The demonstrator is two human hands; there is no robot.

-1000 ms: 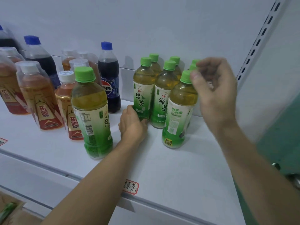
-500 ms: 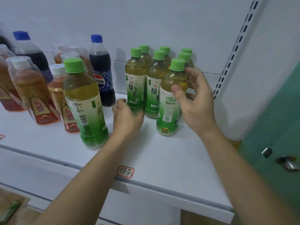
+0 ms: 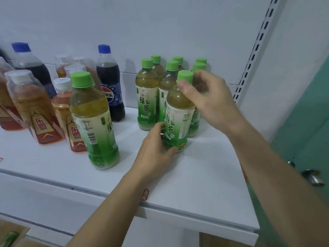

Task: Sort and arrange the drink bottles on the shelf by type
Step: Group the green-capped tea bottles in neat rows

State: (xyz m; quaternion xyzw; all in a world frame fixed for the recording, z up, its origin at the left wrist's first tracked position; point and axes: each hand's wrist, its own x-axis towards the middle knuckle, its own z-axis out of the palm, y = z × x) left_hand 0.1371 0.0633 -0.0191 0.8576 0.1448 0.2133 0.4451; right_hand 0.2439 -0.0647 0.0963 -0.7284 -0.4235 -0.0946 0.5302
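- Hands first: the left hand (image 3: 156, 150) wraps low around the base of a green tea bottle (image 3: 179, 114), fingers curled against its lower label, thumb at the front.
- Right hand (image 3: 208, 98) is up at the same bottle's neck, thumb pressed just under the green cap (image 3: 185, 76), fingers curved loosely behind it; how firmly they close on the neck cannot be told.
- That held bottle stands upright on the white shelf (image 3: 204, 184), at the front of a cluster of green tea bottles (image 3: 147, 97). It is filled with yellow-green liquid up to the shoulder, with a white and green label bearing Chinese characters.
- The cluster behind it holds several more bottles of the same kind, green caps all on, packed close together against the back panel; those at the right are partly hidden by the right hand.
- One more green tea bottle, the stray green tea bottle (image 3: 93, 122), stands apart to the left, nearer the shelf's front edge, barcode side turned outward, similarly full.
- Just behind it stands a Pepsi bottle (image 3: 110, 86) with a blue cap and dark cola inside.
- Further left, amber drink bottles (image 3: 33, 107) with clear over-caps and red-orange labels stand in a group; the liquid in them is orange-brown.
- Another cola bottle (image 3: 29, 65) with a blue cap is at the back left.
- A small red-bordered price tag (image 3: 145, 194) sits on the shelf's front lip, partly covered by the left forearm.
- At the far right is a green door with a metal door handle (image 3: 312, 177).
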